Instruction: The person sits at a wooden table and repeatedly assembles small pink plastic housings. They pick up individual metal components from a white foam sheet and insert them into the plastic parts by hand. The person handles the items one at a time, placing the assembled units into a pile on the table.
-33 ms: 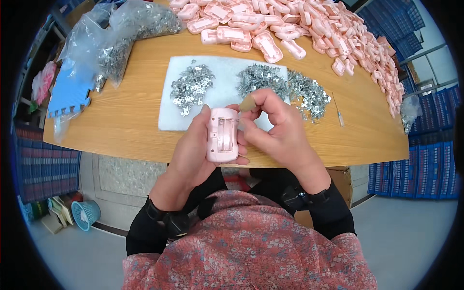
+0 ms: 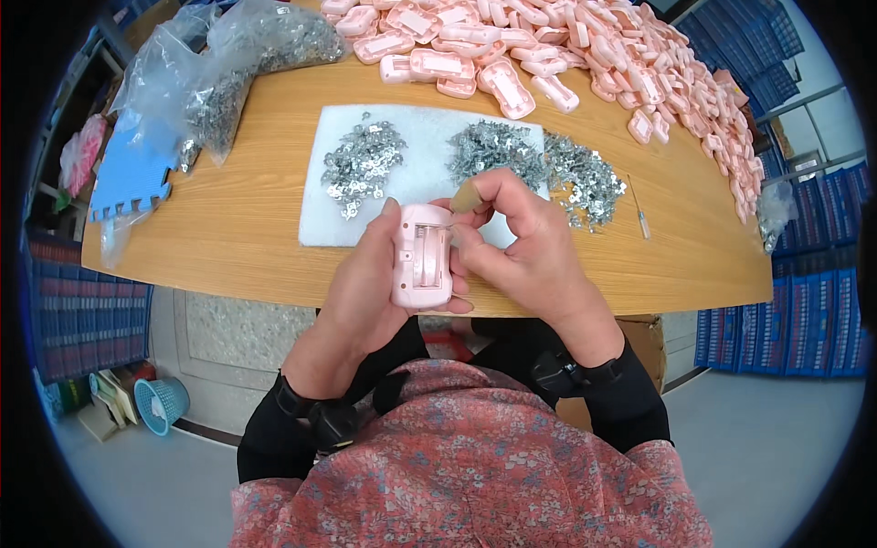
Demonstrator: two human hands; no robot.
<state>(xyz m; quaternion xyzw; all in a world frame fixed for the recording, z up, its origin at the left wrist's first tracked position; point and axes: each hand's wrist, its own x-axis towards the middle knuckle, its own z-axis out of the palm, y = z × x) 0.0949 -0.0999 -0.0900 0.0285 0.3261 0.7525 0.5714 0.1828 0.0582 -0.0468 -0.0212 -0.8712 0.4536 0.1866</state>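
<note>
My left hand [image 2: 352,283] is closed round a pink plastic battery housing [image 2: 422,256], its open battery slot facing up and a coiled spring showing at the slot's upper end. Thumb on the left edge, fingers beneath and past the right edge. At the housing's upper right corner my right hand [image 2: 521,237] is closed in a pinch, with a tan finger cover [image 2: 467,196] on one fingertip. Whatever sits in that pinch is too small to make out. Beyond the hands, a white foam sheet [image 2: 315,224] bears a heap of flat metal contacts [image 2: 363,164] and a heap of springy metal pieces [image 2: 493,149].
Another metal heap [image 2: 589,178] lies right of the sheet, beside a thin screwdriver-like tool [image 2: 642,215]. Pink housings [image 2: 603,46] pile up across the table's [image 2: 247,265] far right. Plastic bags of metal parts [image 2: 219,100] and a blue foam mat [image 2: 132,178] occupy the left.
</note>
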